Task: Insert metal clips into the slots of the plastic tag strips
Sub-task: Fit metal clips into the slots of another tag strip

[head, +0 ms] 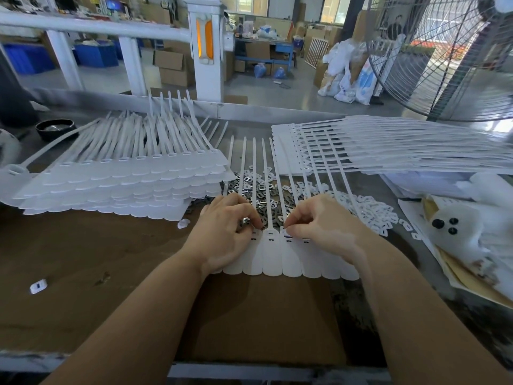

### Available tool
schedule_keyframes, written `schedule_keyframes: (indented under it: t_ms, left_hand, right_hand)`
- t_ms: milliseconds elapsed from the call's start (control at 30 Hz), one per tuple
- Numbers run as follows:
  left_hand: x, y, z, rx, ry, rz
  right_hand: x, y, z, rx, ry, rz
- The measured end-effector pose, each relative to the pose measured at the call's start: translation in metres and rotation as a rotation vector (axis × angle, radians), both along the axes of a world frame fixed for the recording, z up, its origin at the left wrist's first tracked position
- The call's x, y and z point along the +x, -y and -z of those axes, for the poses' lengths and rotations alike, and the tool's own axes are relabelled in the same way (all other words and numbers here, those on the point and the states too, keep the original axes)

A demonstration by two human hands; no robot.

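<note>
A white plastic tag strip (270, 258) lies flat on the brown cardboard in front of me, its thin tails running away from me over a heap of metal clips (261, 190). My left hand (224, 234) has its fingers curled over the strip's left slots and holds shiny metal clips (245, 221). My right hand (319, 226) pinches something small at a slot near the strip's middle; its fingertips hide the piece. Dark slots show between the two hands.
A tall stack of tag strips (119, 184) lies at the left, another stack (388, 151) at the back right. White plastic pieces (374, 215) are heaped at the right. A black bowl (55, 129) sits far left. A large fan (444, 56) stands at the right.
</note>
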State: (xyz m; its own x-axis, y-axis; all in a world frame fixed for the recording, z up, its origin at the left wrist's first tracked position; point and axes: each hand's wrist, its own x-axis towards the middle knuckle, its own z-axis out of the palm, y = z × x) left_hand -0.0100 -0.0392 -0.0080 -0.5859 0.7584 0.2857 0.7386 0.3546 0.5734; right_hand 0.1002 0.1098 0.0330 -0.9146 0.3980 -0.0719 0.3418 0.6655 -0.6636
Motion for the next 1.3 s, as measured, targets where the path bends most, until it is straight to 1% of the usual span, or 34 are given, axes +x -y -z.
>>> schedule_keyframes:
  t_ms: [567,967,1067,1100,1167,1233,1300]
  left_hand:
    - [0.001,0.001,-0.001,0.003,0.011,0.002]
    - [0.001,-0.001,-0.001,0.002,0.004,-0.009]
    - [0.001,0.000,0.000,0.005,0.003,-0.006]
    - [0.001,0.000,0.000,0.013,0.006,-0.004]
    - [0.001,0.000,0.000,0.025,0.015,0.000]
    - [0.000,0.000,0.000,0.025,0.021,0.003]
    - [0.000,-0.001,0.000,0.011,0.032,0.003]
  right_hand:
    - [-0.003,0.003,-0.006,-0.046,0.042,0.046]
    - [-0.014,0.005,-0.015,-0.049,0.216,0.172]
    - [-0.008,0.001,-0.008,-0.095,0.118,0.129]
    - [-0.005,-0.001,-0.005,-0.116,0.055,0.130]
    - [0.002,-0.007,0.000,-0.119,-0.111,0.206]
    - [0.006,-0.016,0.003,-0.023,-0.242,0.310]
    - [0.008,-0.022,0.003,0.088,-0.253,0.355]
